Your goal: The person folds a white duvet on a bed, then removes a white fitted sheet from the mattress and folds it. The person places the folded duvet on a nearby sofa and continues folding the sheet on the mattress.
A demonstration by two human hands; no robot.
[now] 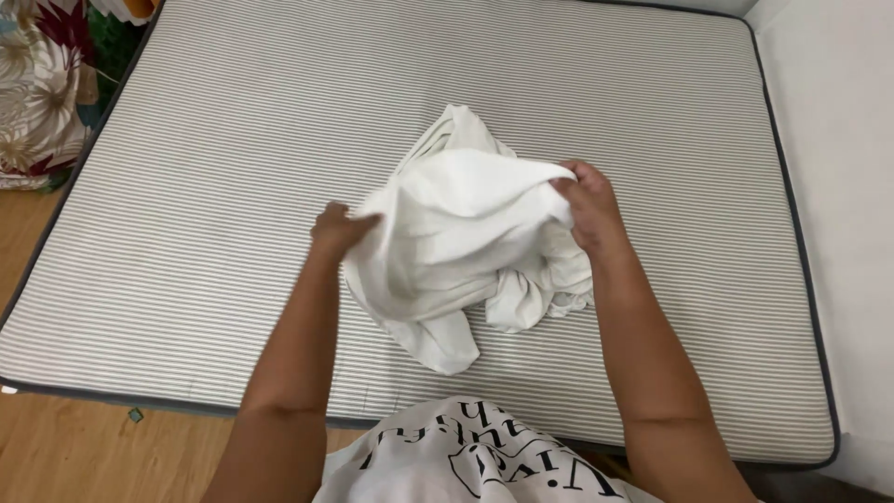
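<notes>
Two hands, left and right, one white garment, one striped mattress, one floral cloth

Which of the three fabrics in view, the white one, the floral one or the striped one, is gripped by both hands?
The white cloth, crumpled at mid-mattress, pinched by the left hand and right hand. The striped mattress cover lies flat; the floral fabric sits untouched.

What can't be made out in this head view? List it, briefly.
1. Left hand: its fingertips are buried in the white cloth, so its grip is only partly seen.
2. What kind of garment the white cloth is: it is too bunched to tell.
3. Mattress: the far corners are cut off by the top edge, and the near edge is partly hidden by the arms and the person's shirt.
4. Flowered fabric: cut off by the left edge.
</notes>
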